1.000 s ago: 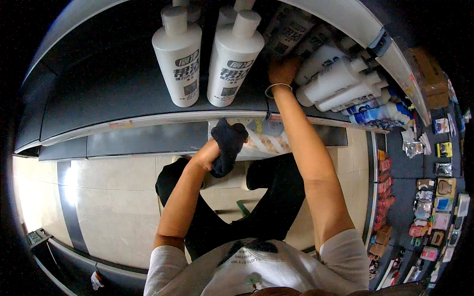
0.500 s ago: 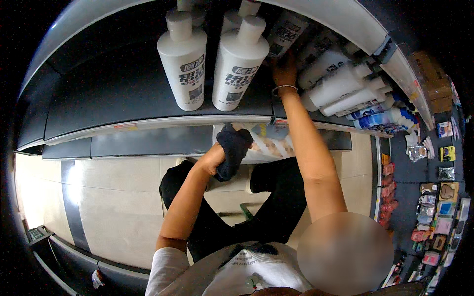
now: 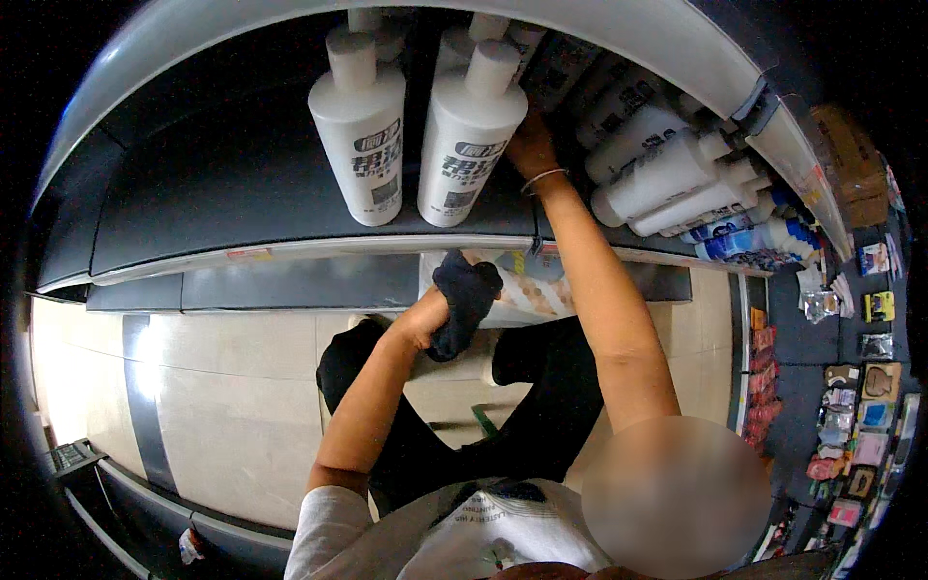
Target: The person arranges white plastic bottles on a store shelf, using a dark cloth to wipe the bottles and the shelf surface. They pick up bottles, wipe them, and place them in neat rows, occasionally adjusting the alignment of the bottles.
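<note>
My left hand (image 3: 425, 317) is closed around a bunched black cloth (image 3: 466, 302), in front of the shelf edge and above my knees. My right hand (image 3: 530, 145) reaches into the shelf, beside and partly behind the right-hand white bottle (image 3: 474, 140). Its fingers are hidden in shade behind that bottle, so what they touch cannot be seen. Another white bottle (image 3: 358, 145) with a round cap stands upright to the left. More bottles, partly covered, stand behind these two.
Several white bottles (image 3: 657, 174) crowd the shelf's right side, with blue-labelled bottles (image 3: 749, 237) beyond them. A clear plastic package (image 3: 532, 290) lies on the lower ledge under my right forearm. The shelf's front rail (image 3: 319, 246) runs across. A cardboard box (image 3: 851, 164) and small packaged goods are farther right.
My right hand has shifted left, closer in behind the right-hand front bottle. A bottle behind that one now shows more to the left. My left hand keeps the black cloth, nearly in place.
</note>
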### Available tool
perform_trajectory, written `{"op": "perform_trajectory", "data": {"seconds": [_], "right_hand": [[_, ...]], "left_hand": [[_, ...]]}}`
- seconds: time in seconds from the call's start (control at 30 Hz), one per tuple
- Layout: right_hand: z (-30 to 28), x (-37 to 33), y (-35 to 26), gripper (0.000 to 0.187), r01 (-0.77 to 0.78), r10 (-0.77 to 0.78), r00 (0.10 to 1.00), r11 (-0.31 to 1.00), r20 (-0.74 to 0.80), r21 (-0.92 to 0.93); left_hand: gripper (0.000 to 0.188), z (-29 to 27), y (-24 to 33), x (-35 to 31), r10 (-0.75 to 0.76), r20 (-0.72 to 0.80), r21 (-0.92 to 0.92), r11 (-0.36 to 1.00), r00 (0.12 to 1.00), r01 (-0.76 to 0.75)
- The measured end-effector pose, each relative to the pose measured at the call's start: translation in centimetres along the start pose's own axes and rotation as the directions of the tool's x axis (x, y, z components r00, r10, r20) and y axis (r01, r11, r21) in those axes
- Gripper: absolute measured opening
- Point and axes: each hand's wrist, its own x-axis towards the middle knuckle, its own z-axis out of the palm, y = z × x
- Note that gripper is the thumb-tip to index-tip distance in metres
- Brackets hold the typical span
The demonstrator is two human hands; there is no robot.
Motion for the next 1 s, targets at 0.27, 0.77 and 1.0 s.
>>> {"op": "perform_trajectory", "data": {"seconds": [0.27,0.77,1.0], "right_hand": [[0.1,-0.8,-3.0,0.053,-0.103,0.118,0.985,0.988,0.128,-0.118],[-3.3,5.2,9.6,0.064,-0.295,0.188,0.888,0.934,-0.420,-0.204],[-3.6,4.9,8.4,0.062,-0.281,0.228,0.907,0.954,-0.353,-0.105]], "left_hand": [[0.035,-0.7,0.3,0.3,-0.067,0.091,0.038,0.997,0.994,0.064],[0.029,-1.2,-0.2,0.9,0.077,0.178,0.197,0.974,0.981,-0.112],[0.020,0.6,1.5,-0.5,0.067,0.096,0.193,0.978,0.993,-0.085]]}}
